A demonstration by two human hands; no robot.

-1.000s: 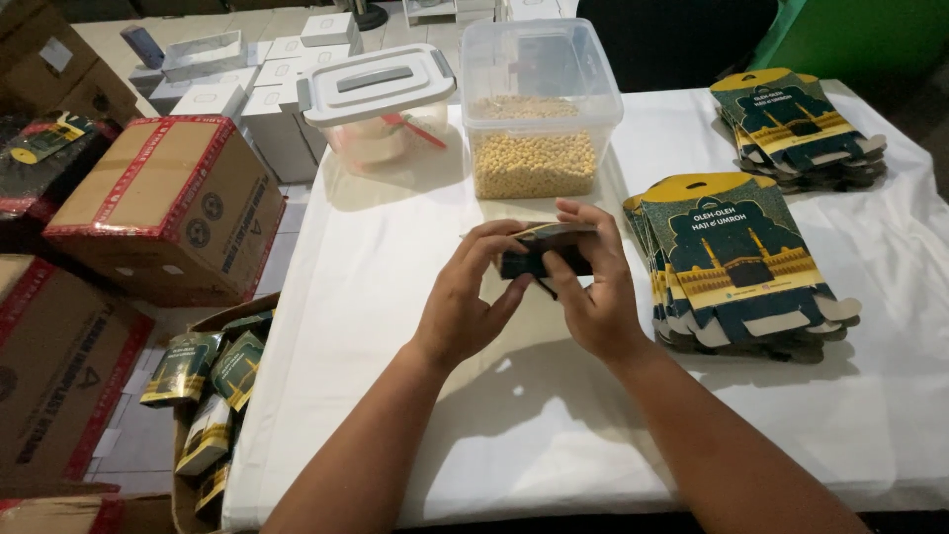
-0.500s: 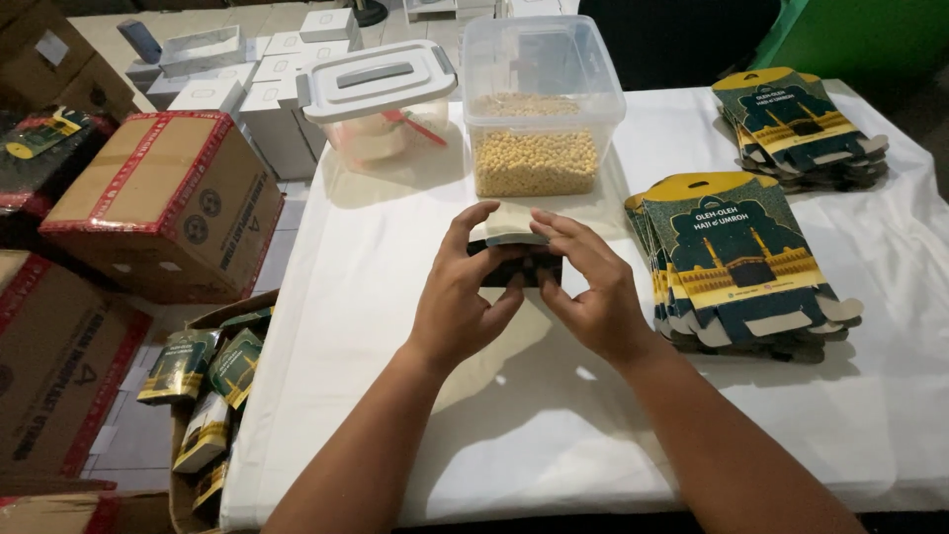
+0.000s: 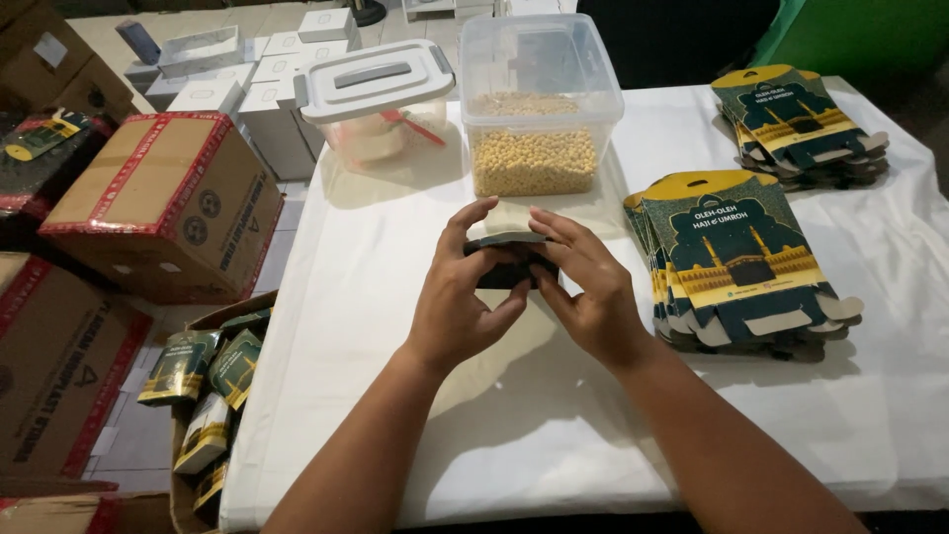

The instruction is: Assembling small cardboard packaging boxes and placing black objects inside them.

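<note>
Since a second ago both my hands lifted the small dark carton (image 3: pixel 506 259) slightly toward the clear tub of yellow beans (image 3: pixel 535 104); pale top flap now faces me. Left hand (image 3: pixel 460 297) and right hand (image 3: pixel 583 287) both curled around it, fingers gripping, just above the white-clothed table (image 3: pixel 395 297). Stack of flat green-and-yellow cartons (image 3: pixel 736 259) just right of my right hand, second stack (image 3: pixel 796 124) further back. Lidded tub (image 3: pixel 376 99) beside the beans. Brown boxes (image 3: pixel 163 203) on floor, left.
</note>
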